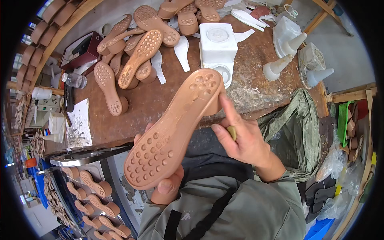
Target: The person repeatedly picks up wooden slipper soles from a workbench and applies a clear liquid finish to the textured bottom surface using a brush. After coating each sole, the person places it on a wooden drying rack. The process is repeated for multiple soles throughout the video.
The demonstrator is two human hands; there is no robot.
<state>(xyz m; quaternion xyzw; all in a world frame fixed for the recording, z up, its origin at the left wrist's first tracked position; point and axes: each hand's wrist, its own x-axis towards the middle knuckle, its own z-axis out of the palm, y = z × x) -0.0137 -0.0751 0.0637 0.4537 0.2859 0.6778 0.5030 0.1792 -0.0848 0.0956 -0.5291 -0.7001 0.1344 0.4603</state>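
Note:
A tan heeled shoe sole (172, 132), its dimpled face toward me, slants across the middle with the heel end up and to the right. My left hand (170, 184) grips it by the wide toe end, thumb at the near edge and fingertips at the far edge. The index finger of my right hand (244, 138) is stretched out by the heel block (215, 105). Between that hand's thumb and curled fingers shows the end of a small olive-yellow thing (232, 133); the rest of it is hidden.
More tan soles (144, 54) are heaped on the brown workbench (136, 124). Beside a white square container (218, 42) lie white insole pieces (182, 54). White nozzle bottles (276, 68) stand at the right. Soles (96, 184) line a rack at lower left. A green bag (294, 132) hangs at the bench edge.

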